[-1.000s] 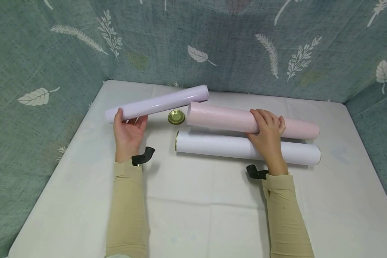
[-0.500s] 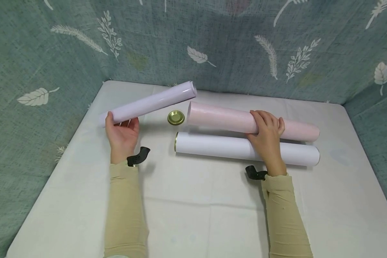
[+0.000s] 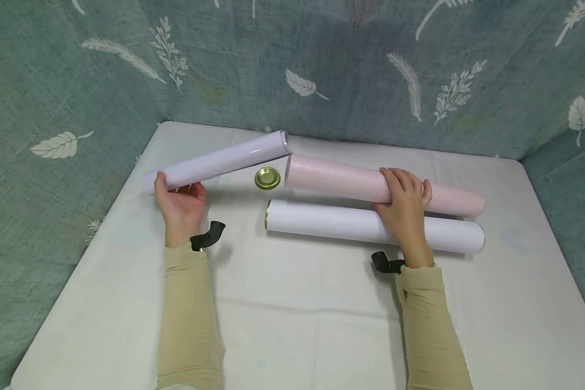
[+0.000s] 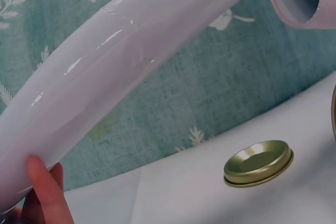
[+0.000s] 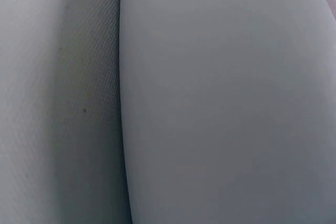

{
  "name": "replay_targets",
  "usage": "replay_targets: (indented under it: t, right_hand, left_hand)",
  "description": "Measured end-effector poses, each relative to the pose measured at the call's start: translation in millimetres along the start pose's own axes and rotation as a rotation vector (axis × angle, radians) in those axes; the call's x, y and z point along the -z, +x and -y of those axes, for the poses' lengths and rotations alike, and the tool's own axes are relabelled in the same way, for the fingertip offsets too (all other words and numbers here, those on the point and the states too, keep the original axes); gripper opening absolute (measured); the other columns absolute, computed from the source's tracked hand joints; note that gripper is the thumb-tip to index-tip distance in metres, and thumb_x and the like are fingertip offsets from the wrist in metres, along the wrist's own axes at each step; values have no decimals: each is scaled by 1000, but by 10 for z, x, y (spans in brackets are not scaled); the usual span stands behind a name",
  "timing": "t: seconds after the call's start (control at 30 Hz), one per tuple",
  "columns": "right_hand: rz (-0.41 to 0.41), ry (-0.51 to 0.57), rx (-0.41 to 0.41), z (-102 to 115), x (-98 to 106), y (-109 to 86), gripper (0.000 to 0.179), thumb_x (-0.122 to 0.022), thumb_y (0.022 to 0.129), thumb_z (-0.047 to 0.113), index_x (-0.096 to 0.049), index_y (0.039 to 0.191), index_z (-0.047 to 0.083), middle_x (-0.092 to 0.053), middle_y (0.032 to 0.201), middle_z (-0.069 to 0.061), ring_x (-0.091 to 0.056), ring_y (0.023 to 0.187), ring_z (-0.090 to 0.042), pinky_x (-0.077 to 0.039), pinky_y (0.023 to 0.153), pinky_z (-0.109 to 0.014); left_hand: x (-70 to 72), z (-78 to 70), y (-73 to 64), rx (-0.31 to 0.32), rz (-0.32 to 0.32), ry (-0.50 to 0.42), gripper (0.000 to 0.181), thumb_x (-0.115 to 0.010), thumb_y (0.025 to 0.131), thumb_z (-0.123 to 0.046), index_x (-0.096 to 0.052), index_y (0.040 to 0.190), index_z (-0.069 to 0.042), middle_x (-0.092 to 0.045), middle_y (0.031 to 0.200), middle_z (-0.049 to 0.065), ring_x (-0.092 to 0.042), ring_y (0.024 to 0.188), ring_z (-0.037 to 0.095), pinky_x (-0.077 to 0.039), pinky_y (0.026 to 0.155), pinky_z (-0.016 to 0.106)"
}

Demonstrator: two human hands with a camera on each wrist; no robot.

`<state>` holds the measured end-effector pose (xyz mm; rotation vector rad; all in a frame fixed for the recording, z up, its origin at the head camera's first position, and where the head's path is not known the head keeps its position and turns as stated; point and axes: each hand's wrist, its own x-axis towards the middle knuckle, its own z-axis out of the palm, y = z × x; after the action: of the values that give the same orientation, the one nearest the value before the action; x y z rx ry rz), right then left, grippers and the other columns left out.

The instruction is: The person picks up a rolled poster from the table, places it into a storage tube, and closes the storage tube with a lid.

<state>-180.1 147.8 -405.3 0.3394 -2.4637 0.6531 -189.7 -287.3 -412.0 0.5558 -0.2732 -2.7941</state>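
Note:
My left hand (image 3: 181, 210) grips a glossy lavender paper roll (image 3: 224, 161) near its left end, thumb in front and the other fingers underneath. The roll slants up to the right, and its far end overlaps the rim of a pink cardboard tube (image 3: 336, 176) in the head view. That tube's left end is open and hollow in the left wrist view. My right hand (image 3: 403, 208) grips the pink tube around its middle. Just in front lies a white tube (image 3: 326, 221) with a gold rim at its left end; it fills most of the right wrist view.
A round gold metal lid (image 4: 257, 162) lies on the white-covered table (image 3: 268, 336), left of the tubes and below the roll. Behind and along both sides hangs a blue-green leaf-patterned curtain (image 3: 253, 70).
My left hand has drawn the lavender roll to the left, and its right end rose, then dipped toward the pink tube's open end. My right hand and the tubes have hardly moved.

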Motion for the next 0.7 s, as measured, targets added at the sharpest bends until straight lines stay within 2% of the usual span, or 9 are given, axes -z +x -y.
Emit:
replay_targets:
  t: [0.3,0.5,0.7]
  right_hand:
    - [-8,-21,-11,93,41,-53,70,-83,59,10,-53,122,20,-50,122,-2,-36,117,-24,-2,100,-51]
    - [-6,-33,-17,159,56,-93,70,-82,59,10,-53,122,20,-50,122,-2,-36,117,-25,-4,99,-53]
    - [1,-43,-33,226,90,-149,70,-82,59,11,-53,122,20,-49,122,-2,-35,117,-25,-4,99,-53]
  left_hand:
    - [-64,-68,-80,-15,17,-17,43,-63,82,-33,-42,114,-14,-47,105,6,-48,79,20,-38,57,29]
    - [-48,-123,-99,-20,3,31,39,-62,82,-35,-43,109,-13,-48,97,5,-47,76,19,-36,55,29]
    - [-19,-140,-89,-23,17,65,42,-61,83,-36,-42,112,-13,-46,102,6,-46,76,20,-35,55,30]
